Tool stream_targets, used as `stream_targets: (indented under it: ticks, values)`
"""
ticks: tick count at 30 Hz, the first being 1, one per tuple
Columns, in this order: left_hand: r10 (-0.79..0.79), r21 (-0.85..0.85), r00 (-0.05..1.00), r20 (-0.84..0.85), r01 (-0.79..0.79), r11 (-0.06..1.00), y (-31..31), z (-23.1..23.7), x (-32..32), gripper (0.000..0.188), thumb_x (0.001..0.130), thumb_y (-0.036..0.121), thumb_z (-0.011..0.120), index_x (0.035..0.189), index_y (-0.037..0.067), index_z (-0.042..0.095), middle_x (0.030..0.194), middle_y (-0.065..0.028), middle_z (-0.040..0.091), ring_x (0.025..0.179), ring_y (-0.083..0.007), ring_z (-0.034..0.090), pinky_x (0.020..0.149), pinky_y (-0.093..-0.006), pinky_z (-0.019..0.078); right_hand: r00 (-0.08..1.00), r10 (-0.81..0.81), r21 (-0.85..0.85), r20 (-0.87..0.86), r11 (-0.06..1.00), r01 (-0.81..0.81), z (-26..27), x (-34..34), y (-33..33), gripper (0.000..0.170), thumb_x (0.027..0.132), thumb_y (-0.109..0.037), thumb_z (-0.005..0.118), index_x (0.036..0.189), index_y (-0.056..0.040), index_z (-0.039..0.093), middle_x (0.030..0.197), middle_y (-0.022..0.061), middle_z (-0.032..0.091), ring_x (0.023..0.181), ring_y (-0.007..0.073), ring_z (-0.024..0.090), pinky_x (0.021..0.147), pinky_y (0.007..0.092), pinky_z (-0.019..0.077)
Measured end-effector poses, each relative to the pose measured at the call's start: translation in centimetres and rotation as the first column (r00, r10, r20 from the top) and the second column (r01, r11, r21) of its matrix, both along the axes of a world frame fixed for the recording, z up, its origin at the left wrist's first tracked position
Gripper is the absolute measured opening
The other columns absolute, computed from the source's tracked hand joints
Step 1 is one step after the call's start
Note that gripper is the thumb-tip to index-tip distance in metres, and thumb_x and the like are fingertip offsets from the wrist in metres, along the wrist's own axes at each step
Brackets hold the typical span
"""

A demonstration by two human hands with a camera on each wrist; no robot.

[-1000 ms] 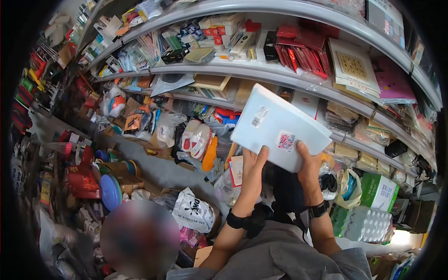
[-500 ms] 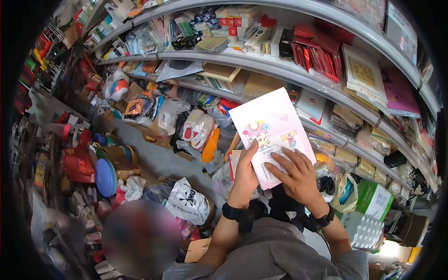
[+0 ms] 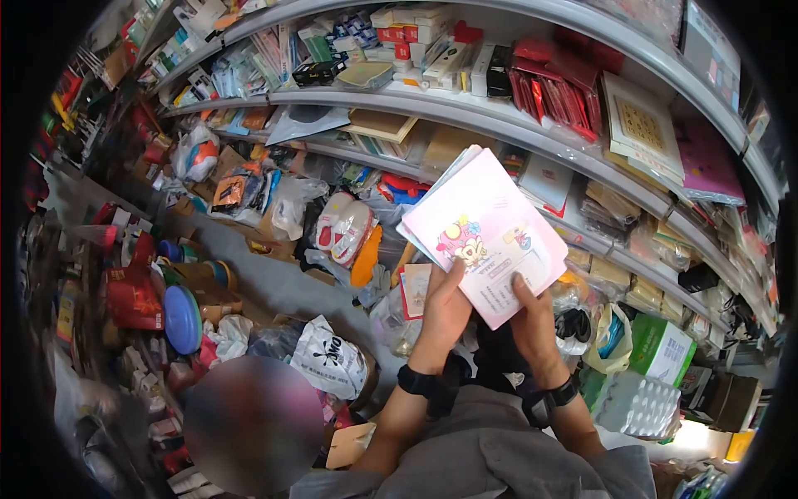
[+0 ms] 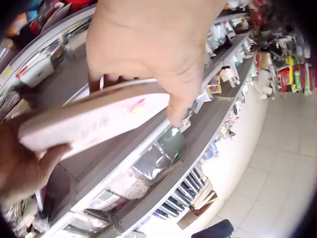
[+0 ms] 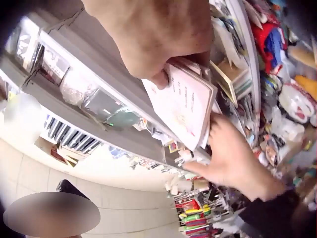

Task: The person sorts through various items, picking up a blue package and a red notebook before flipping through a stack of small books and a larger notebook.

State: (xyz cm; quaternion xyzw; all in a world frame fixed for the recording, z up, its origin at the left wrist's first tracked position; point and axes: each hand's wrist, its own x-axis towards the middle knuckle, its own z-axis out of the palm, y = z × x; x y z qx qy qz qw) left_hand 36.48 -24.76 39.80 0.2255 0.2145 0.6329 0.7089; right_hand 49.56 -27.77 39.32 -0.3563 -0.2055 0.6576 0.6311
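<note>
A small stack of thin notebooks (image 3: 503, 220) is held up in front of the shelves, its pink cover with cartoon figures facing me. Pale bluish edges of others show beneath at its upper left. My left hand (image 3: 443, 312) grips the lower left side, thumb on the cover. At the lower right edge my right hand (image 3: 536, 324) pinches the stack, its thumb also on top. The left wrist view shows the stack edge-on (image 4: 94, 121) between both hands. In the right wrist view, several layered page edges show on the notebooks (image 5: 183, 106). Fingers beneath the stack are hidden from above.
Curved metal shelves (image 3: 465, 112) hold red packets (image 3: 549, 91), boxes and papers. Below lie bagged slippers (image 3: 345, 231) and a white printed bag (image 3: 328, 362). A green box (image 3: 661, 349) and a pack of bottles (image 3: 636, 403) stand at lower right.
The stack first showed a pale side with stickers, then was turned to the pink cover. My right hand has moved from lying spread across the cover to pinching its lower right edge.
</note>
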Motion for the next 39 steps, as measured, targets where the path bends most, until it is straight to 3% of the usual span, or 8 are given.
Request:
stream_targets:
  ticks: [3,9,13,18,24,28,34,39]
  values:
    - [-0.143,0.156,0.982,0.124,0.123,0.980,0.8,-3.9,-4.1,0.085,0.085,0.061,0.046,0.142,0.002,0.023,0.144,-0.0168,0.030,0.132,-0.0319,0.029,0.109,-0.0466,0.0185,0.995,0.000,0.033,0.097,0.999,-0.004,-0.2,2.8,0.6,0.048,0.085,-0.014,0.064,0.125,0.0027,0.043,0.117,0.0112,0.056,0.106,0.0194,0.055,0.092,0.0319,0.0429]
    - [-0.475,0.049,0.853,0.216,0.477,0.878,2.7,-1.9,-9.8,0.092,0.083,0.069,0.038,0.144,0.003,0.018,0.141,-0.0182,0.034,0.130,-0.0296,0.036,0.106,-0.0447,0.0275,0.835,0.199,0.064,0.513,0.961,-0.269,1.5,8.9,1.3,0.045,0.081,-0.017,0.069,0.118,0.0038,0.050,0.107,0.0094,0.061,0.096,0.0164,0.058,0.084,0.0291,0.0465]
    - [-0.608,-0.030,0.687,-0.397,0.653,0.757,2.6,-1.3,-10.3,0.085,0.085,0.055,0.053,0.139,-0.004,0.027,0.140,-0.0168,0.038,0.130,-0.0252,0.036,0.105,-0.0370,0.0309,0.627,0.377,-0.045,0.682,0.877,-0.479,5.4,10.3,2.5,0.046,0.082,-0.013,0.068,0.121,0.0026,0.049,0.108,0.0086,0.060,0.098,0.0142,0.055,0.086,0.0277,0.0444]
    - [-0.732,0.079,0.634,-0.248,0.767,0.637,2.7,-2.6,-10.7,0.068,0.090,0.033,0.055,0.138,-0.007,0.028,0.139,-0.0149,0.038,0.127,-0.0218,0.038,0.104,-0.0326,0.0298,0.472,0.433,-0.061,0.768,0.783,-0.618,7.2,11.5,4.0,0.047,0.080,-0.013,0.069,0.121,0.0001,0.051,0.110,0.0076,0.060,0.099,0.0133,0.054,0.087,0.0281,0.0430]
    - [-0.645,-0.115,0.460,-0.610,0.754,0.647,0.8,2.6,-5.5,0.055,0.085,0.019,0.065,0.131,-0.002,0.042,0.117,-0.0067,0.056,0.107,-0.0121,0.049,0.092,-0.0260,0.0388,0.189,0.375,-0.164,0.907,0.731,-0.662,8.9,10.0,6.1,0.049,0.078,-0.016,0.071,0.121,-0.0002,0.052,0.104,0.0085,0.061,0.094,0.0136,0.055,0.083,0.0283,0.0444]
    - [-0.529,-0.068,0.646,-0.550,0.597,0.800,-0.2,0.2,-4.5,0.052,0.085,0.016,0.065,0.129,-0.002,0.044,0.117,-0.0066,0.056,0.105,-0.0112,0.050,0.089,-0.0253,0.0404,0.662,-0.078,0.329,0.745,0.907,-0.263,5.8,9.2,6.8,0.060,0.085,-0.018,0.064,0.136,-0.0029,0.034,0.117,0.0116,0.055,0.102,0.0167,0.053,0.087,0.0293,0.0442]
    - [0.018,0.183,0.668,-0.744,0.178,0.967,-0.9,-0.8,-2.0,0.041,0.088,0.018,0.061,0.121,-0.003,0.047,0.104,-0.0079,0.061,0.093,-0.0120,0.056,0.081,-0.0267,0.0449,0.956,0.086,-0.083,0.281,0.994,-0.065,-2.0,4.7,3.3,0.056,0.093,-0.036,0.051,0.134,0.0005,0.037,0.122,0.0091,0.053,0.110,0.0153,0.050,0.092,0.0271,0.0409]
    - [-0.062,0.076,0.721,-0.690,0.157,0.985,-1.3,0.1,-1.5,0.040,0.094,0.030,0.051,0.120,-0.001,0.049,0.106,-0.0084,0.058,0.096,-0.0109,0.053,0.084,-0.0248,0.0415,0.981,-0.048,-0.035,0.189,0.998,0.055,-2.7,1.8,2.6,0.045,0.097,-0.034,0.046,0.123,0.0029,0.048,0.116,0.0075,0.058,0.102,0.0110,0.054,0.087,0.0246,0.0434]
